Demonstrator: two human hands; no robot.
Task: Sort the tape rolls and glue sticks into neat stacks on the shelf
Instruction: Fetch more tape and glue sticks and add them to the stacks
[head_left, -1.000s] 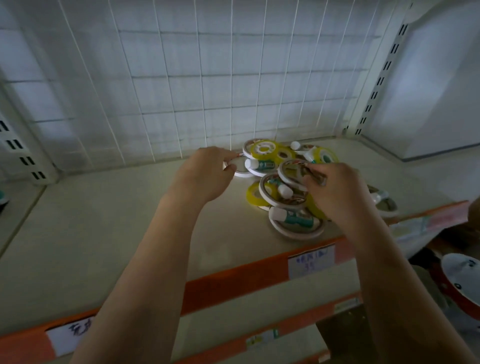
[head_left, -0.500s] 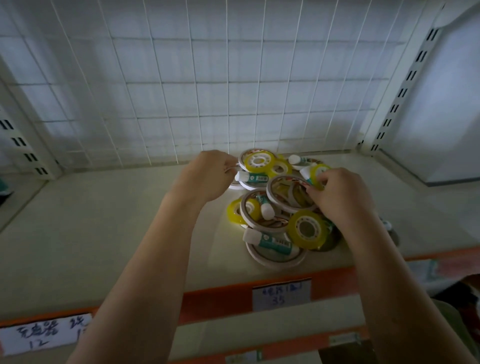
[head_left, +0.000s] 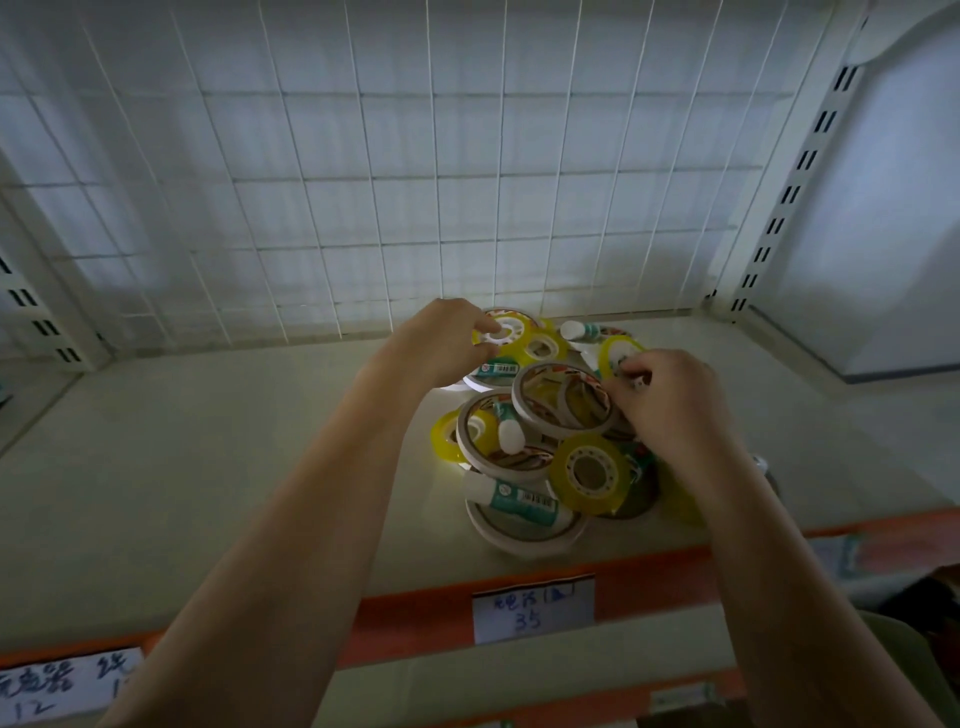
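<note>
A loose pile of tape rolls and glue sticks lies on the shelf (head_left: 218, 467), right of its middle. My left hand (head_left: 447, 343) pinches the rim of the back yellow roll with a white core (head_left: 506, 332). My right hand (head_left: 670, 400) has its fingers curled on the edge of the tilted yellow roll (head_left: 615, 353) at the pile's right, just above a big white ring roll (head_left: 524, 402). Another yellow roll (head_left: 589, 473) leans at the front. A teal-labelled glue stick (head_left: 511, 499) lies across a white ring roll (head_left: 524, 535). Further glue sticks and rolls lie partly buried.
A white wire grid (head_left: 415, 208) closes the shelf's back, with slotted uprights (head_left: 779, 208) at the right. An orange front strip (head_left: 415, 613) carries handwritten price labels (head_left: 532, 608). The bare shelf board stretches left of the pile. A lower shelf edge shows below.
My left hand shifted from a white ring roll to the back yellow roll. My right hand moved back from the ring roll to the right yellow roll. The view tilted up.
</note>
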